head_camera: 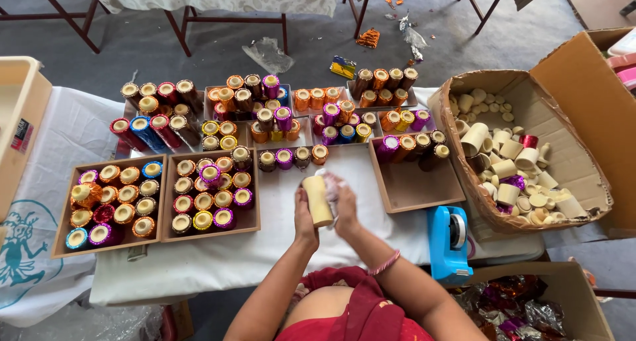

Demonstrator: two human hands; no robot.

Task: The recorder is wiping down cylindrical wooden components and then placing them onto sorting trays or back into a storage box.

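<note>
Wrapping looks to be the step in hand: a bare cream spool is held upright at frame centre, just below the middle, left hand closed around its lower part. A pale crinkled film is pressed to its right side by the right hand, fingers closed on it. Film best kept taut and the spool steadied; finished foil-wrapped spools are boxed at left, blue tape dispenser at lower right

Bare white cloth around the hands — spool trays left, tape dispenser right, half-empty tray ahead
</note>
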